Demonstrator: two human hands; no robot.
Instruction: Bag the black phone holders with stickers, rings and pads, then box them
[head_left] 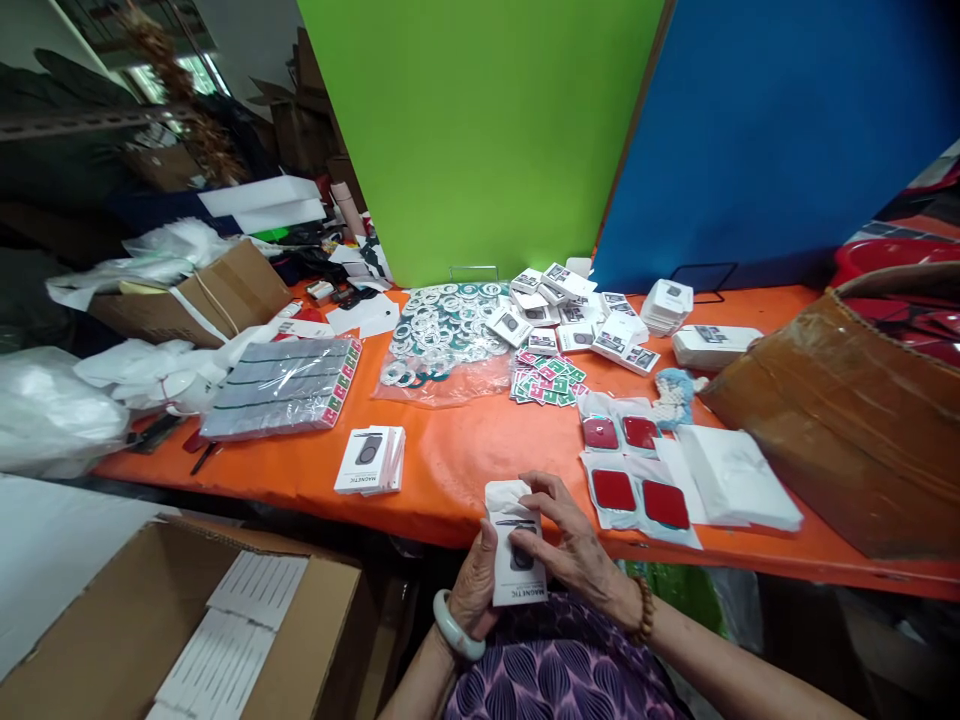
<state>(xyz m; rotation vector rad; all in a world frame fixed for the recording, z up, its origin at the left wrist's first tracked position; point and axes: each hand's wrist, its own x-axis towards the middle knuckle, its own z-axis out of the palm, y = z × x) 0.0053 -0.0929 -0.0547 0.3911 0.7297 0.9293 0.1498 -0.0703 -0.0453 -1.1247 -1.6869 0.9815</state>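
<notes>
My left hand (472,580) is closed around the side of a small white box (516,574) printed "MAGNETIC" with a dark oblong picture. The box is tilted up over my lap at the table's front edge. On the same box, my right hand (576,545) rests its thumb against the printed front, with its fingers curled at the white top end. What lies inside the box is hidden. A stack of matching printed boxes (369,460) lies on the orange table (457,440) to the left. Right of my hands are red square pads (639,498) on white sheets.
Behind lie white rings on a plastic bag (442,330), a pile of small boxes (574,315) and red-green cards (547,380). A wrapped grey pack (281,385) sits left. An open carton (330,610) with white boxes stands lower left; a brown carton (840,420) is right. Green (487,130) and blue (765,130) panels stand behind.
</notes>
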